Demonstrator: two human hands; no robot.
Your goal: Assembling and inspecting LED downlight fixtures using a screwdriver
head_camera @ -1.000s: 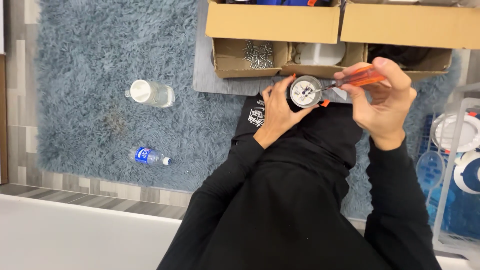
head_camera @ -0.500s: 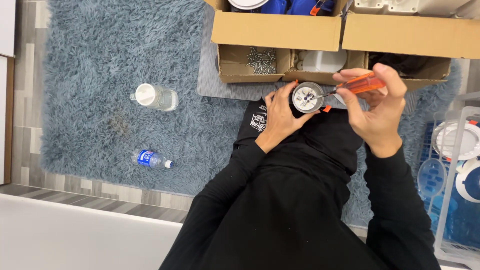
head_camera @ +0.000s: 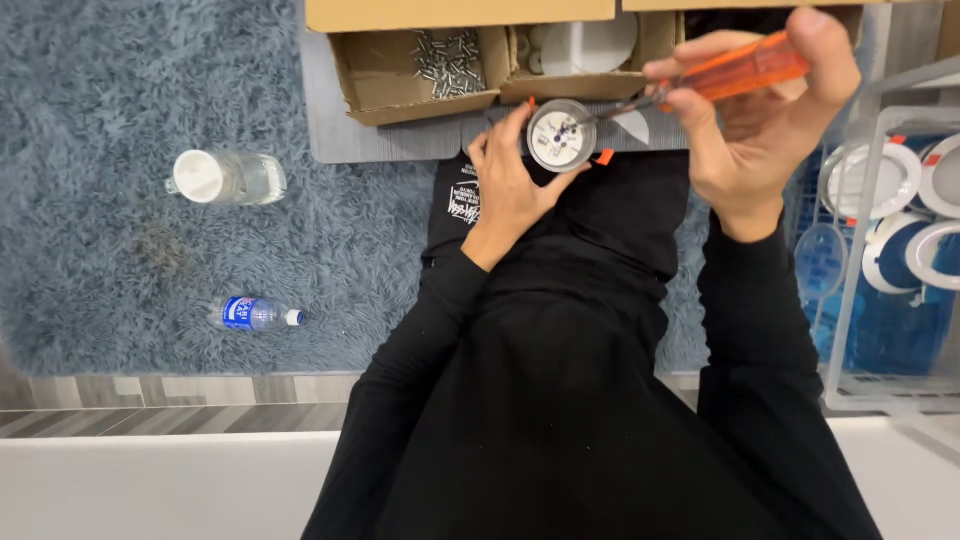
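The left hand (head_camera: 510, 190) cups a small round metal fixture (head_camera: 560, 135) from below and from its left side, thumb and fingers wrapped around the rim so that the pale face with its small dark holes points up at the camera. The right hand (head_camera: 750, 110) is closed around the orange handle of a screwdriver (head_camera: 735, 68), whose thin shaft slants down and leftward until its tip meets the fixture's face. Judging by its look, the fixture is light, rigid and smooth at the rim, so it would likely twist under the driver unless gripped firmly around the edge, as it is now; the face with its small parts seems the place to keep fingers off. Just beyond the left fingers lies an open cardboard box (head_camera: 380, 85) with a heap of small screws (head_camera: 445, 60), easy to scatter. Well off to the left of that hand, two plastic water bottles (head_camera: 225, 177) lie on the shaggy blue-grey rug (head_camera: 120, 90). To the right of the right hand stands a wire rack (head_camera: 880, 250) with white round rings.
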